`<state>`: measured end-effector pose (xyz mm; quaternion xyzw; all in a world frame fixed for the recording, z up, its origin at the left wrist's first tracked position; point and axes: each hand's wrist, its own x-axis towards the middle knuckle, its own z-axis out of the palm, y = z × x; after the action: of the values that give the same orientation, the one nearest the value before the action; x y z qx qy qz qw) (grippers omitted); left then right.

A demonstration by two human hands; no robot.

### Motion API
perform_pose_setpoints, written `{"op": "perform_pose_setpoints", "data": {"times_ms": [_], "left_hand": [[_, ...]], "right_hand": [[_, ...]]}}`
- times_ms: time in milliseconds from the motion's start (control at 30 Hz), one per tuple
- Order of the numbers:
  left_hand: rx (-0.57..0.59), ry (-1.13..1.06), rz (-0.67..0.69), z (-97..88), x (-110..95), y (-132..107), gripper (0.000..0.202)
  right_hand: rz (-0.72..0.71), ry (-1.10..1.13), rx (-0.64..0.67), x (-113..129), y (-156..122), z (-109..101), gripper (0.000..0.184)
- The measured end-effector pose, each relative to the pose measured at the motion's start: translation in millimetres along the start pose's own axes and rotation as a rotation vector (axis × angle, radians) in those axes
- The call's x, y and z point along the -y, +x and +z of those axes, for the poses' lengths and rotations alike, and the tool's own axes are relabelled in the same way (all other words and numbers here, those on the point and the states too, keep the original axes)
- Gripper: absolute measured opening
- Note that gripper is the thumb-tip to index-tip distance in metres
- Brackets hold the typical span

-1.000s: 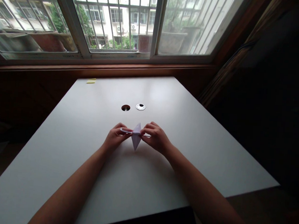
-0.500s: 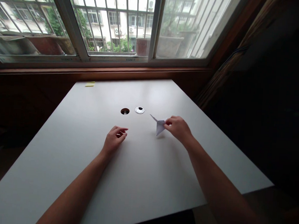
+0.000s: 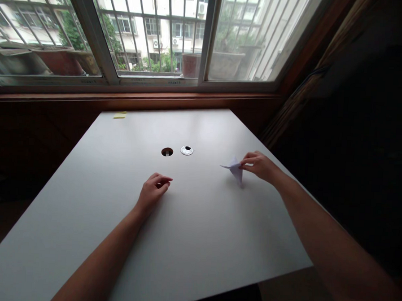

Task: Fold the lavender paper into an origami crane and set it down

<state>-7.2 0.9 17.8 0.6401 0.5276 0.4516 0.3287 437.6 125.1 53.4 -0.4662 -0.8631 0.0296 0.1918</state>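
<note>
A pale, pointed folded-paper crane (image 3: 235, 170) hangs from the fingertips of my right hand (image 3: 259, 165), which pinches it by one end at the right side of the table. One thin tip sticks out to the left and another points down, close to the white table (image 3: 189, 239); I cannot tell whether it touches. My left hand (image 3: 153, 187) rests on the tabletop left of the middle, fingers loosely bent with a gap between thumb and forefinger. Nothing shows in it.
Beyond my hands, a round cable hole (image 3: 167, 152) opens in the tabletop, with a silvery ring-shaped cover (image 3: 186, 150) beside it. Yellow paper slips (image 3: 119, 115) lie at the far left corner. A barred window (image 3: 160, 36) stands behind, and a dark curtain hangs at right.
My right hand has carried the paper crane to the right and turned it, so its thin tip now points more level to the left. My left hand has stayed nearly still.
</note>
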Motion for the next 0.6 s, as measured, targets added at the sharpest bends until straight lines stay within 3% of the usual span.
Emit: {"op": "perform_pose_setpoints", "data": {"times_ms": [233, 433, 600], "left_hand": [[0.028, 0.001, 0.005, -1.2, -1, 0, 0.018], [0.036, 0.006, 0.014, -2.2, -1, 0, 0.017], [0.039, -0.010, 0.007, -1.8, 0, 1, 0.017]], "right_hand": [[-0.020, -0.002, 0.060, -17, 1, 1, 0.020], [0.037, 0.023, 0.048, -18, -2, -2, 0.029], [0.045, -0.008, 0.053, -18, -3, -1, 0.024]]}}
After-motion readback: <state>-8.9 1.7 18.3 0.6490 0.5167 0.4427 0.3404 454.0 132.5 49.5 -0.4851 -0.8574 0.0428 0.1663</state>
